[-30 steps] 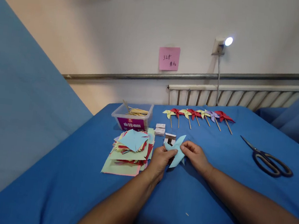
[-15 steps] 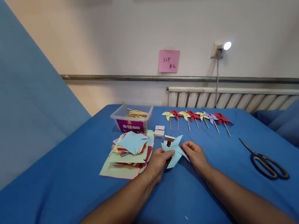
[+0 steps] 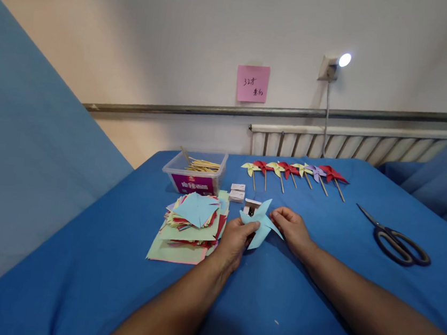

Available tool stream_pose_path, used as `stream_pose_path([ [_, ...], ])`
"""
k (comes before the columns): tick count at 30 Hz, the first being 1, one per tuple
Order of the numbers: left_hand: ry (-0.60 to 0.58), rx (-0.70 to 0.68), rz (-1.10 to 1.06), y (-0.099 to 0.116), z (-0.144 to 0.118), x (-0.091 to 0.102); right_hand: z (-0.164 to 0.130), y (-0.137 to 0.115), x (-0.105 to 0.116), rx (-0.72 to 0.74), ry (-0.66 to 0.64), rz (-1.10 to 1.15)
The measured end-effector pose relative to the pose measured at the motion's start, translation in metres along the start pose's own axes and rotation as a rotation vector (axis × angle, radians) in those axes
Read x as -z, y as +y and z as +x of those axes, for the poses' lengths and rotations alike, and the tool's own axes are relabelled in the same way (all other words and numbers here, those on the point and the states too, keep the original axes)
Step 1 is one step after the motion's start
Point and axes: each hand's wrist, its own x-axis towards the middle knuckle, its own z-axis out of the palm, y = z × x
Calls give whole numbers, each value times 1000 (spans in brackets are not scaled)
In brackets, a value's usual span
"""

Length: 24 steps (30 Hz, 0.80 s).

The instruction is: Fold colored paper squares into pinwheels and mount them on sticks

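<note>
Both forearms reach in from the near edge over a table covered with a blue cloth [image 3: 116, 263]. The left hand [image 3: 235, 239] and the right hand [image 3: 292, 230] meet at a light blue paper pinwheel [image 3: 260, 226], each pinching it with closed fingertips: the left at its near-left side, the right at its right tip. The pinwheel sits just above the cloth, near the middle of the table.

Just left of the left hand lies a loose stack of coloured paper squares [image 3: 190, 225], with a light blue one on top. Behind the pinwheel stands a small white box [image 3: 252, 205], and a little farther back two more small white boxes [image 3: 238, 192]. Left of those is a clear plastic tub of wooden sticks [image 3: 194, 172]. Black-handled scissors [image 3: 396, 242] lie well apart on the right.

Along the far edge, a row of finished pinwheels on sticks [image 3: 295, 173] lies in yellow, red and purple. Beyond the table run a white radiator [image 3: 351, 144] and a metal rail [image 3: 197, 111]. On the wall hang a pink sticky note [image 3: 252, 83] and a plugged-in night light [image 3: 343, 60]. Blue fabric [image 3: 30, 129] rises at the left.
</note>
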Motion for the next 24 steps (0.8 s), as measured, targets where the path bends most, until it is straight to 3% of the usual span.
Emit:
stream_pose_path([
  [2,4,-1,24,-1,0,0,2,2,4,0,62,40],
  [5,28,-13,114,-4,1,0,9,-2,14,64,309,72],
  [7,43,-36,200,-7,2,1,18,-13,19,220,483,20],
  [9,43,-59,268,-11,4,1,30,-32,16,405,523,-41],
  [12,18,-83,327,-15,6,0,51,-69,-15,616,339,-256],
  [15,34,-107,399,-18,6,-2,79,-101,-69,672,70,-617],
  [18,49,-110,403,-19,5,-2,113,-117,-125,566,-216,-1161],
  [24,-34,-72,251,-26,4,-5,170,-109,-203,397,-445,-1432],
])
